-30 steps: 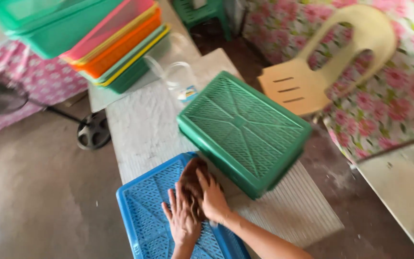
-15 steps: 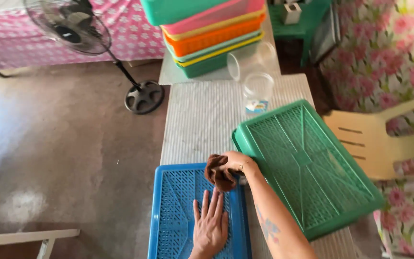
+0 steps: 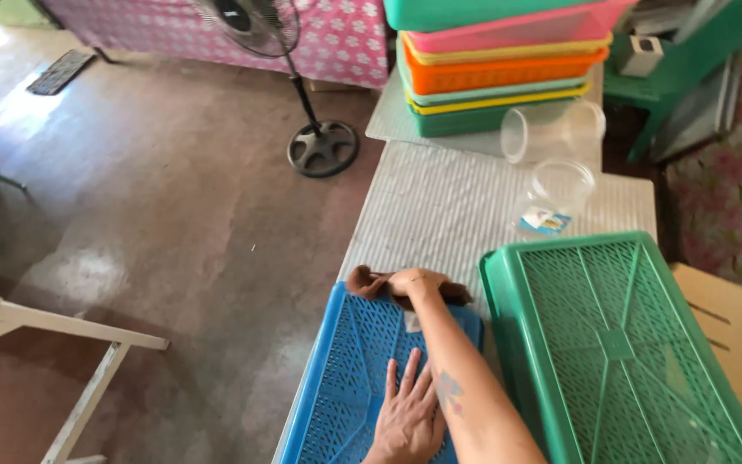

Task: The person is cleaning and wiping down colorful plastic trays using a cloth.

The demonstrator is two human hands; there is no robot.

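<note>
On the blue tray [image 3: 349, 378], the left hand [image 3: 407, 417] lies flat, fingers spread; the right hand [image 3: 414, 282] grips a brown cloth [image 3: 369, 282] at its far edge.

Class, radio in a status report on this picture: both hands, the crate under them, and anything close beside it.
Left hand flat on blue crate. Right hand pressing brown cloth at crate's far edge. Green crate close alongside.
</note>
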